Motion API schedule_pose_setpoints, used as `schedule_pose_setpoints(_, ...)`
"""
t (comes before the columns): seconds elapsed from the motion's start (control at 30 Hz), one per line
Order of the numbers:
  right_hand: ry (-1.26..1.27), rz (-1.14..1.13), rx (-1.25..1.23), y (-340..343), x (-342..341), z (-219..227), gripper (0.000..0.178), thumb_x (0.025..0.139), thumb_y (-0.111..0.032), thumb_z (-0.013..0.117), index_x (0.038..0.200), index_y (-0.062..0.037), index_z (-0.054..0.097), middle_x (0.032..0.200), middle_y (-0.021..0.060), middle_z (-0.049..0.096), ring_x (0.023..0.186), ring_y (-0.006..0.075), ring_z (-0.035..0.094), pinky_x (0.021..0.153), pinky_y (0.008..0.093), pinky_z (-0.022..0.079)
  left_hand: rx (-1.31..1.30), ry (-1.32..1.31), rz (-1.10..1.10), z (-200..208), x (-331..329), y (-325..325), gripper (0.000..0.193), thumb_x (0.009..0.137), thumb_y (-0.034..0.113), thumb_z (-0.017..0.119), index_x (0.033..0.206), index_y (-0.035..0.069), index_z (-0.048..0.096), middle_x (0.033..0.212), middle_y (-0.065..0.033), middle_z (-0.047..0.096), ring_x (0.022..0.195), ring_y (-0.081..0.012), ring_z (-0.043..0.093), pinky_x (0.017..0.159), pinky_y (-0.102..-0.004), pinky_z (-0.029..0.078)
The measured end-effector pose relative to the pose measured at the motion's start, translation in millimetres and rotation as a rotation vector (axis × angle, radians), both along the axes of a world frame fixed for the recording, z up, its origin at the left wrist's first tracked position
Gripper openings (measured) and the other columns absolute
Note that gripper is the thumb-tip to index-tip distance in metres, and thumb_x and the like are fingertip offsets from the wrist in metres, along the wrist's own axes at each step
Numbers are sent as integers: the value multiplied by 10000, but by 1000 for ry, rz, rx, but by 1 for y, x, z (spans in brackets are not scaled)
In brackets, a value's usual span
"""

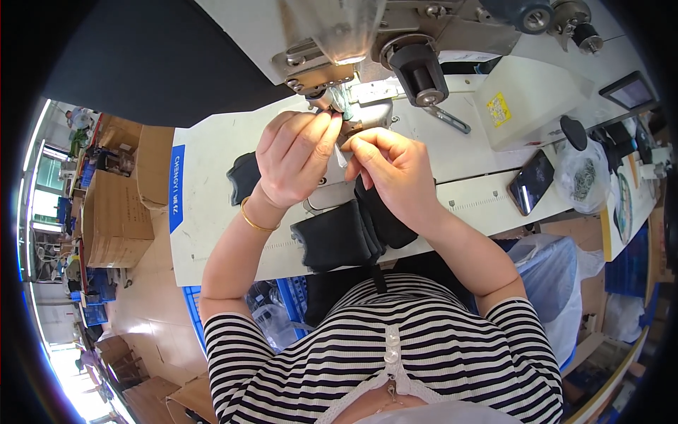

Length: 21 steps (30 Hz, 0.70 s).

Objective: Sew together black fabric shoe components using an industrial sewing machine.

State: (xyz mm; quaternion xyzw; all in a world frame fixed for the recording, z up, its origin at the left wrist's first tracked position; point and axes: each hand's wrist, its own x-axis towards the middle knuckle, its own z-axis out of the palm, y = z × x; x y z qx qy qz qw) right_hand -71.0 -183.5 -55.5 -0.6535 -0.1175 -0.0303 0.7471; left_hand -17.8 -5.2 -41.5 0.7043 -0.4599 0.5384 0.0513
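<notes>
My left hand [295, 157] and my right hand [392, 169] meet just under the needle area of a white sewing machine [332, 42]. Between the fingertips of both hands sits a small white label [342, 157], pinched from each side. Dark fabric pieces [339, 233] lie stacked on the white table [212, 233] below my wrists, with another dark piece [244, 177] to the left of my left hand. A gold bangle circles my left wrist. What lies directly under my fingers is hidden.
A phone [531, 181] lies on the table to the right, beside a clear bag of small parts [583, 180] and a white box [530, 99]. Cardboard boxes [116, 212] stand on the floor at left. A blue crate [282, 311] sits under the table.
</notes>
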Motion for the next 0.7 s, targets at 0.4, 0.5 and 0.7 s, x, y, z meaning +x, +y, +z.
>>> schedule_pose_setpoints(0.4, 14, 45, -41, 3, -8, -1, 193, 963, -157, 575, 912, -14, 694, 661, 6, 663, 540, 18, 475, 497, 221, 373, -78, 9, 20, -4, 14, -1, 314, 586, 23, 697, 898, 1, 727, 907, -67, 674, 836, -226, 651, 779, -370, 548)
schedule_pose_setpoints(0.5, 15, 61, -44, 3, -9, -3, 195, 963, -163, 579, 912, -15, 695, 662, 9, 666, 545, 21, 481, 498, 221, 374, -94, 7, 6, -4, 15, -2, 321, 579, 27, 690, 897, 4, 728, 908, -66, 675, 833, -225, 652, 776, -370, 548)
schedule_pose_setpoints(0.7, 31, 84, -44, 6, -13, -5, 202, 960, -168, 579, 923, -11, 700, 666, 18, 676, 546, 27, 494, 500, 225, 382, -103, 21, 15, -5, 13, -3, 320, 580, 36, 685, 895, 0, 725, 900, -69, 674, 825, -224, 651, 770, -370, 547)
